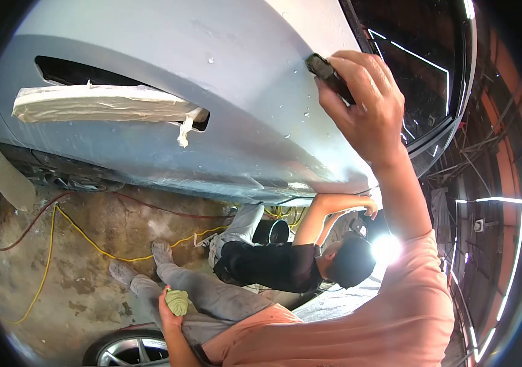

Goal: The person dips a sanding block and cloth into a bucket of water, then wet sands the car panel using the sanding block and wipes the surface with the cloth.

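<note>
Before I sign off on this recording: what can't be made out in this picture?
All in the head view:
The underside of the dark block: hidden by the block itself and the right hand.
Part of the left hand: covered by the green bundle.
The rest of the wheel: cut off by the bottom edge.
Whatever lies within the white glare near a co-worker: washed out.

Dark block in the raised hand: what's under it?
Pale car panel shows around the block, with clear droplets nearby. The patch directly beneath is covered by the block and raised hand; its surface and the block's underside can't be seen.
</note>
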Available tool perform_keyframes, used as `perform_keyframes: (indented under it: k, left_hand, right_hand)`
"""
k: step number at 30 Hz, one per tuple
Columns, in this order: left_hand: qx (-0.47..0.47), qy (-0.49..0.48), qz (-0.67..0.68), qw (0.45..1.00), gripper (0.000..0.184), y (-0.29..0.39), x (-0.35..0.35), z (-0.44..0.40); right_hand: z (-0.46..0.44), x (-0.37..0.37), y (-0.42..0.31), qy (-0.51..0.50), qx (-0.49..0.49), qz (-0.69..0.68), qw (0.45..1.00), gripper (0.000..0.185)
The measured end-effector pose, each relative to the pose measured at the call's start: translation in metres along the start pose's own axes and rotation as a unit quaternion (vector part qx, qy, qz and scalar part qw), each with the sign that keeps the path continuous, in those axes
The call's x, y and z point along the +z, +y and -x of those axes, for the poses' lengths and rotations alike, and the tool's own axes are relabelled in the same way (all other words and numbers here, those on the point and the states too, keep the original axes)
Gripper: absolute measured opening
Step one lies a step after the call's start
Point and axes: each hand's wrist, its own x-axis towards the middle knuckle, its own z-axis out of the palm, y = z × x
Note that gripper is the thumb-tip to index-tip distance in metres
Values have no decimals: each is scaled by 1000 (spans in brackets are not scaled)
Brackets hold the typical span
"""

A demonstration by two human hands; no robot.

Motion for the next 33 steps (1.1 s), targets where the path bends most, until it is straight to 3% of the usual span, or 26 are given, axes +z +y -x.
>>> perform_keyframes:
  k: [5,10,33]
  left_hand:
    - [-5,-2,5,1000,35,-9,-11,-8]
    - [-17,-2,1,1000,37,-11,-8,-4]
    - [-42,-3,-7,999,38,-13,-14,-9]
  right_hand:
    - [5,-1,2,-13,2,-6,1000,35]
    - [4,8,10,37,-28,10,999,30]
    - [-5,16,-1,63,13,-3,998,28]
